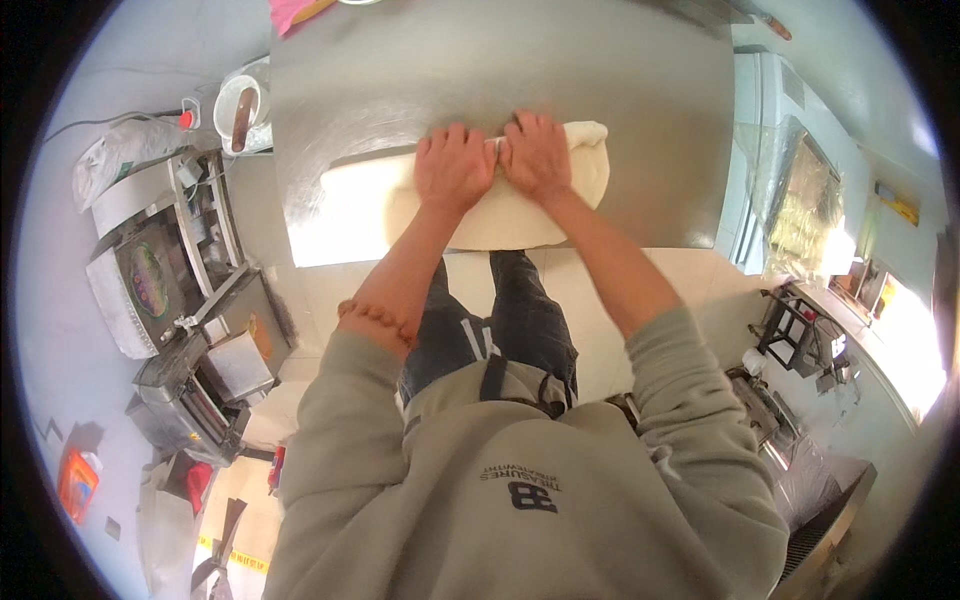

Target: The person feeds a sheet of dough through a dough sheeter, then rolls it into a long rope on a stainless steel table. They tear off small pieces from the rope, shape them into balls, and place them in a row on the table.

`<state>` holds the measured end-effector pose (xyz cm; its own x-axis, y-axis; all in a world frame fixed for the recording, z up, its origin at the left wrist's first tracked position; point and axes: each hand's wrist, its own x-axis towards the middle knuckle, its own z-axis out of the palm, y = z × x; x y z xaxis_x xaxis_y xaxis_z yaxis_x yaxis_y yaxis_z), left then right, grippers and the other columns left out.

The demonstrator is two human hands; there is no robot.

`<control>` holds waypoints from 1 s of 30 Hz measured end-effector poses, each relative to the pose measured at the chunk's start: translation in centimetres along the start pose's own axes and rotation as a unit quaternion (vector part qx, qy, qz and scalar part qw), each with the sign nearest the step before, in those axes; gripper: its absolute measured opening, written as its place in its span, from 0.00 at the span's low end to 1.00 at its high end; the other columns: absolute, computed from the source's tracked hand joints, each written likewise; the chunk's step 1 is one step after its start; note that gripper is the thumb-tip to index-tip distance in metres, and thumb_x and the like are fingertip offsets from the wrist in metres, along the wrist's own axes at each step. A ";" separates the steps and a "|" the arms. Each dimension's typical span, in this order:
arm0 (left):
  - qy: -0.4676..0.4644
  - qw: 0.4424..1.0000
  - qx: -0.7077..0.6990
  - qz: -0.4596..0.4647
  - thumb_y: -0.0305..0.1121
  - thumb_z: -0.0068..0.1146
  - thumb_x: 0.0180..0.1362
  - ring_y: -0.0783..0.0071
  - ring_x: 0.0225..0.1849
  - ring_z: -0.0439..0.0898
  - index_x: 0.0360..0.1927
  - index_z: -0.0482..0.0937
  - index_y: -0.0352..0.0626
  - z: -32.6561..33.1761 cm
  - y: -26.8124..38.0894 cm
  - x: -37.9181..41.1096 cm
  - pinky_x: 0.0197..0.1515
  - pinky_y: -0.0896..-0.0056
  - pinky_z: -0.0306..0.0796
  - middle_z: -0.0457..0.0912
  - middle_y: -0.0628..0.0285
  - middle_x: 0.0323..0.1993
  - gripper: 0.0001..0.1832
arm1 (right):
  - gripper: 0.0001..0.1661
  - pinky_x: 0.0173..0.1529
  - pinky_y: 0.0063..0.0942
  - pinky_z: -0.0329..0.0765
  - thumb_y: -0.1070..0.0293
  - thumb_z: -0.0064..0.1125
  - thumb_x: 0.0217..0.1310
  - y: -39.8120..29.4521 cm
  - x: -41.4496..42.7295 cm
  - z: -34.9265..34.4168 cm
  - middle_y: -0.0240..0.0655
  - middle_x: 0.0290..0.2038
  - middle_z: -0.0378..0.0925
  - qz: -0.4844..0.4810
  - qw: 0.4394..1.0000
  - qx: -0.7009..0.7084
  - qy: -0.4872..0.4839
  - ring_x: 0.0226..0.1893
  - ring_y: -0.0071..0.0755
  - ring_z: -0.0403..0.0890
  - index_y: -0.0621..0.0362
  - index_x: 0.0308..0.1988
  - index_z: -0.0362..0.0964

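Observation:
A wide, pale slab of dough (507, 223) lies on the metal worktable (375, 82), against the edge nearest me. Its right end looks thick and rounded at the far corner, and strong light washes out its left part. My left hand (454, 163) rests on the dough's far side, left of its middle, fingers bent over the far edge. Right beside it, my right hand (537, 156) grips the same edge, and the two thumbs nearly touch. The fingertips and the dough under both palms are hidden.
At the table's left stands a white bucket (225, 112) with a brown wooden handle (243, 120) across it. Pink cloth or plastic (289, 15) lies at the far left corner. A plastic-draped appliance (802, 195) stands to the right, metal equipment (187, 397) to the left.

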<state>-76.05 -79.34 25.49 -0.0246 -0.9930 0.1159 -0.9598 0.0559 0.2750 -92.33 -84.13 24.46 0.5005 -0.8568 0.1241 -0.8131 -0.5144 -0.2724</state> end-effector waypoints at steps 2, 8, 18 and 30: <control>-0.053 0.998 0.007 -0.020 0.46 0.50 0.71 0.54 0.48 0.83 0.35 0.87 0.52 -0.5 0.8 -1.3 0.52 0.45 0.72 0.84 0.59 0.40 0.17 | 0.16 0.55 0.46 0.71 0.55 0.54 0.67 -0.3 -1.6 0.1 0.41 0.43 0.75 -0.010 0.999 -0.011 -0.045 0.49 0.46 0.76 0.53 0.36 0.81; -0.285 0.949 -0.037 -0.126 0.49 0.43 0.74 0.49 0.48 0.84 0.39 0.84 0.50 0.3 4.0 7.0 0.52 0.45 0.75 0.86 0.56 0.44 0.20 | 0.15 0.53 0.45 0.70 0.57 0.53 0.69 7.2 2.2 -2.0 0.41 0.44 0.76 -0.099 0.995 -0.001 0.014 0.49 0.47 0.77 0.55 0.36 0.81; -0.163 0.984 -0.063 0.014 0.48 0.49 0.74 0.49 0.49 0.83 0.45 0.82 0.45 0.6 9.0 6.1 0.54 0.42 0.76 0.82 0.55 0.42 0.18 | 0.12 0.60 0.49 0.73 0.65 0.57 0.69 13.2 -2.3 -2.2 0.43 0.48 0.79 0.019 0.972 0.227 0.056 0.51 0.53 0.80 0.59 0.45 0.81; -0.126 0.986 0.007 0.109 0.52 0.50 0.73 0.53 0.54 0.80 0.60 0.78 0.51 2.5 13.1 4.6 0.56 0.52 0.74 0.81 0.58 0.48 0.22 | 0.18 0.62 0.30 0.78 0.79 0.67 0.64 13.7 -7.5 -4.5 0.36 0.57 0.83 0.326 0.712 0.623 0.003 0.54 0.30 0.83 0.62 0.54 0.82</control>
<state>-89.47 -83.44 27.21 -0.2981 -0.9519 -0.0712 -0.9276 0.2713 0.2568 -108.54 -84.93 24.05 0.1336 -0.9011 -0.4125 0.0234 0.4190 -0.9077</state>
